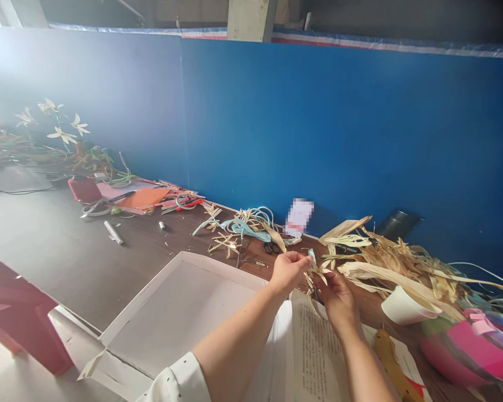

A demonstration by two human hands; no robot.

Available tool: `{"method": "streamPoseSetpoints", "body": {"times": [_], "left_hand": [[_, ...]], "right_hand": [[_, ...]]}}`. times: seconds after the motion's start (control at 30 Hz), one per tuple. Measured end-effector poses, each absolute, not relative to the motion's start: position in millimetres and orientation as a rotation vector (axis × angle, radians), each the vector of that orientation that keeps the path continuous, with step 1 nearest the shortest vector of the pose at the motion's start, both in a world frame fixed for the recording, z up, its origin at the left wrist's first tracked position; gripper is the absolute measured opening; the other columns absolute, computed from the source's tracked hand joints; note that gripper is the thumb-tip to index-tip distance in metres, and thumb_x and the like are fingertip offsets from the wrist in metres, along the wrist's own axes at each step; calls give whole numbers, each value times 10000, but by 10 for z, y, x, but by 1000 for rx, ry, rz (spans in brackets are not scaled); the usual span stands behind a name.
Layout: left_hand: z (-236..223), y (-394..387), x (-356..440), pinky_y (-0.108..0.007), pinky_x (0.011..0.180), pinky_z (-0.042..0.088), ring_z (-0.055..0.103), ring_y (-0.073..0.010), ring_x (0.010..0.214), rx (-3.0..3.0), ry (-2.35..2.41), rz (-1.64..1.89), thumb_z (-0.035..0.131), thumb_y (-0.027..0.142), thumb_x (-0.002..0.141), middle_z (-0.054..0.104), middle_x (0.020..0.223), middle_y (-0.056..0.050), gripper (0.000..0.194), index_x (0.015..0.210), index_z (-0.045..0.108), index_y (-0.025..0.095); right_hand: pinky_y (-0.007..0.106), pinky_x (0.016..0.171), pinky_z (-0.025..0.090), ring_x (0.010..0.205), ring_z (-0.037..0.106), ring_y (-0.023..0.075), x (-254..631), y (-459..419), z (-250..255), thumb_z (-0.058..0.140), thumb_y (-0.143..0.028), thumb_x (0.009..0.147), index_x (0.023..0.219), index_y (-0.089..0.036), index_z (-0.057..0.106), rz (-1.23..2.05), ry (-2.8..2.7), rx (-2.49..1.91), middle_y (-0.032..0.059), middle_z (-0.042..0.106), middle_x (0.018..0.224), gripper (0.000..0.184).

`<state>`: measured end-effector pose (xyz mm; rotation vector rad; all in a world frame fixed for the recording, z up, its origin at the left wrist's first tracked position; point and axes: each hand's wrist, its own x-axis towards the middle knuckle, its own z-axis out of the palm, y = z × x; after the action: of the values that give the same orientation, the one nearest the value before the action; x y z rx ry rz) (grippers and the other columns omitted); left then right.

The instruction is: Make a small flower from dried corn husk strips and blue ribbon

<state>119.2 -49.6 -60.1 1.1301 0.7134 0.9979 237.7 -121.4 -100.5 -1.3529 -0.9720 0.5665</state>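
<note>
A small pale flower of dried husk (319,272) with a light blue strip (312,255) is held up between my two hands above the table. My left hand (290,272) pinches it from the left, near the blue strip. On the other side, the fingers of my right hand (339,296) are closed at its petals. Black-handled scissors (270,248) lie just behind my left hand. Beneath my hands is a printed page (314,352). More husk flowers (226,244) and light blue strips (245,229) lie to the left.
A shallow white box lid (167,301) covers the table's front. To the right are a heap of dry husks (414,265), a tipped white cup (408,306) and a pink bag (465,352). A blue partition (318,128) stands behind; a red stool (20,312) is at left.
</note>
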Motion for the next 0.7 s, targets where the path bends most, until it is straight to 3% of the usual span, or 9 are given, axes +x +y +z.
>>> {"method": "streamPoseSetpoints", "body": {"times": [0.13, 0.37, 0.7], "left_hand": [[-600, -501, 1199, -176, 491, 331, 441, -48, 522, 1089, 712, 950, 614, 402, 760, 595, 668, -25, 309, 784, 667, 99], [-724, -511, 1238, -198, 550, 395, 474, -53, 534, 1256, 581, 817, 689, 283, 693, 596, 661, -11, 248, 865, 687, 105], [-819, -457, 1288, -218, 618, 413, 529, -92, 651, 1337, 503, 940, 756, 307, 620, 613, 722, -26, 259, 778, 708, 107]], "right_hand": [[240, 626, 421, 672, 531, 137, 2391, -1217, -986, 766, -450, 665, 864, -229, 608, 655, -919, -1306, -18, 606, 748, 337], [269, 715, 459, 760, 585, 156, 2380, -1238, -901, 760, -433, 690, 951, -247, 613, 669, -896, -1205, 6, 642, 848, 353], [323, 849, 451, 912, 603, 196, 2359, -1227, -886, 749, -448, 689, 945, -243, 622, 583, -972, -1224, 29, 659, 967, 352]]}}
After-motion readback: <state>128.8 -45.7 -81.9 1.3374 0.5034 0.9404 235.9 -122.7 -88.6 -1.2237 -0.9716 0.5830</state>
